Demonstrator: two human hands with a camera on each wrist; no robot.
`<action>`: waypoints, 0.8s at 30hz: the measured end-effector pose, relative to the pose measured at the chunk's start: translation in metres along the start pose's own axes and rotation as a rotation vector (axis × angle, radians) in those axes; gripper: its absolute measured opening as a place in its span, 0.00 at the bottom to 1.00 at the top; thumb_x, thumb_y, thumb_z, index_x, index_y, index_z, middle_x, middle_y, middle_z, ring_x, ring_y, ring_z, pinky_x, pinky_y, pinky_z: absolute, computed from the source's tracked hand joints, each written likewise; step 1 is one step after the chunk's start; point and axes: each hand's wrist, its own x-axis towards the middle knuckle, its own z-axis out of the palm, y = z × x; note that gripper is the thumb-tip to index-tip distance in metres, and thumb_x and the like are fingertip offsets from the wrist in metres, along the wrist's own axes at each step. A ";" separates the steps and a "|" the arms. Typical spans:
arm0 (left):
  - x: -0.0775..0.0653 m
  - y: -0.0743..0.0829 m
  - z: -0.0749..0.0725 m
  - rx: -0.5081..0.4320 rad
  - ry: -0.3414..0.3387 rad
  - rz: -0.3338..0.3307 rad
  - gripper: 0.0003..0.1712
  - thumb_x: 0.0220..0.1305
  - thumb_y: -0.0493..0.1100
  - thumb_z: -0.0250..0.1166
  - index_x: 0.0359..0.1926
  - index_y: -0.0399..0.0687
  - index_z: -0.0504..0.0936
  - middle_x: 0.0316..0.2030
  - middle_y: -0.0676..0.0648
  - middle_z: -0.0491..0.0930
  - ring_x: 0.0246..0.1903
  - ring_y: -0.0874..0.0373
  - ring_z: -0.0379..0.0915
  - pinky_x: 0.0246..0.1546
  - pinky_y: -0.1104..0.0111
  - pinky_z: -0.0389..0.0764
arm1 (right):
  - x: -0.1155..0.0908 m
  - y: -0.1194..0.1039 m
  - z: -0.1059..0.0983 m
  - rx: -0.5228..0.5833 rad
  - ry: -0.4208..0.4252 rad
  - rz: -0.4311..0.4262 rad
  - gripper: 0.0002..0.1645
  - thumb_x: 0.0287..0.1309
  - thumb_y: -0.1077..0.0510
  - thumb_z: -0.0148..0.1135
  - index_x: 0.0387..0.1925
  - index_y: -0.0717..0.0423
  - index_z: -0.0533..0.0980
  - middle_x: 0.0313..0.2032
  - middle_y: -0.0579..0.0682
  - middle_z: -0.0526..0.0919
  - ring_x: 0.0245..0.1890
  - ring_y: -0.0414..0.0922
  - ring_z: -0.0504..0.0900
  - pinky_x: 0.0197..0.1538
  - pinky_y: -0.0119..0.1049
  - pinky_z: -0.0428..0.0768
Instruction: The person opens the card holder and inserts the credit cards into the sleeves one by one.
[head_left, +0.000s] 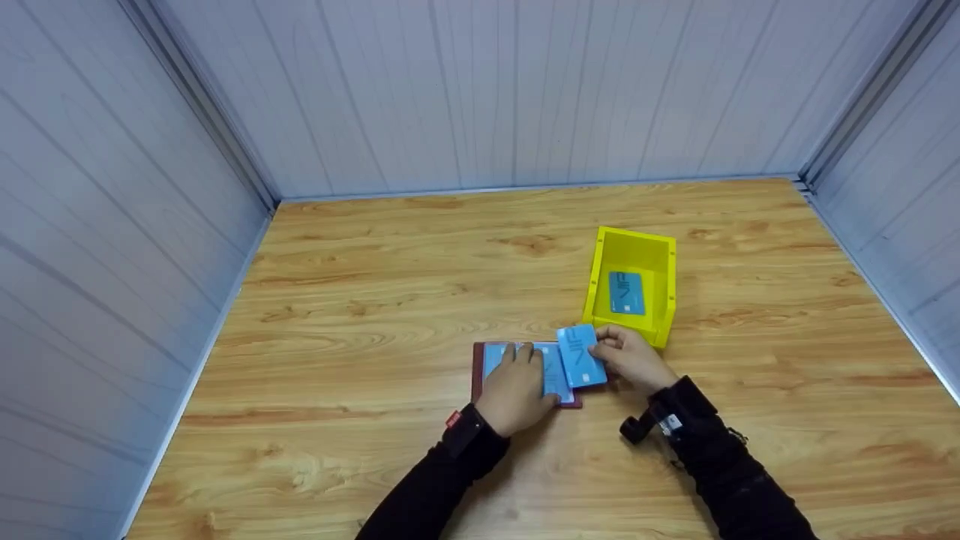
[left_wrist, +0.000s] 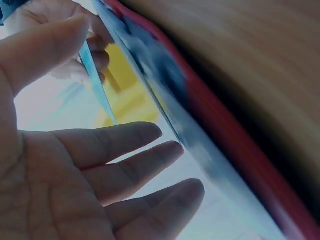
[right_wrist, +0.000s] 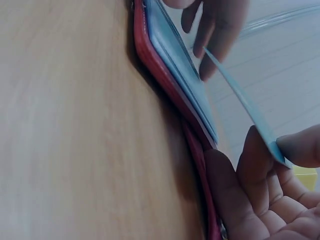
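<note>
My right hand (head_left: 636,361) pinches a blue card (head_left: 577,352) between thumb and fingers. The card is raised and tilted, with its dark lettering facing up in the head view. Below it lies a red card holder (head_left: 478,369), spread on the table, with blue cards under clear sleeves (head_left: 555,375). Across this holder rests my left hand (head_left: 517,394), fingers extended and fingertips on the sleeve. In the right wrist view the held card (right_wrist: 240,97) appears edge-on, apart from the holder's sleeves (right_wrist: 182,75). Part of the holder is hidden beneath both hands.
Just beyond my right hand stands a yellow bin (head_left: 637,235), open at the top. Another blue card (head_left: 626,292) lies inside it. The wooden table (head_left: 360,285) is bordered by white panel walls (head_left: 480,90) at the back and both sides.
</note>
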 end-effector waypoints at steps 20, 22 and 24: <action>0.013 0.019 0.002 -0.009 -0.045 -0.034 0.56 0.53 0.67 0.69 0.68 0.29 0.64 0.67 0.30 0.65 0.68 0.38 0.62 0.61 0.54 0.75 | 0.000 0.000 -0.001 0.041 -0.022 0.010 0.16 0.65 0.63 0.55 0.51 0.70 0.69 0.30 0.44 0.81 0.31 0.35 0.80 0.36 0.27 0.80; 0.011 0.018 -0.001 -0.063 -0.056 -0.025 0.55 0.55 0.65 0.69 0.68 0.28 0.64 0.67 0.29 0.65 0.68 0.38 0.61 0.66 0.54 0.70 | -0.001 -0.001 -0.001 0.031 -0.021 0.010 0.16 0.65 0.63 0.55 0.50 0.69 0.69 0.30 0.43 0.81 0.30 0.35 0.80 0.36 0.27 0.80; 0.009 0.016 -0.005 -0.117 -0.064 -0.017 0.52 0.57 0.61 0.68 0.68 0.27 0.64 0.67 0.29 0.66 0.69 0.38 0.61 0.68 0.54 0.66 | -0.002 -0.002 -0.002 0.024 -0.019 0.011 0.16 0.66 0.62 0.55 0.50 0.68 0.69 0.30 0.43 0.80 0.30 0.34 0.79 0.35 0.27 0.79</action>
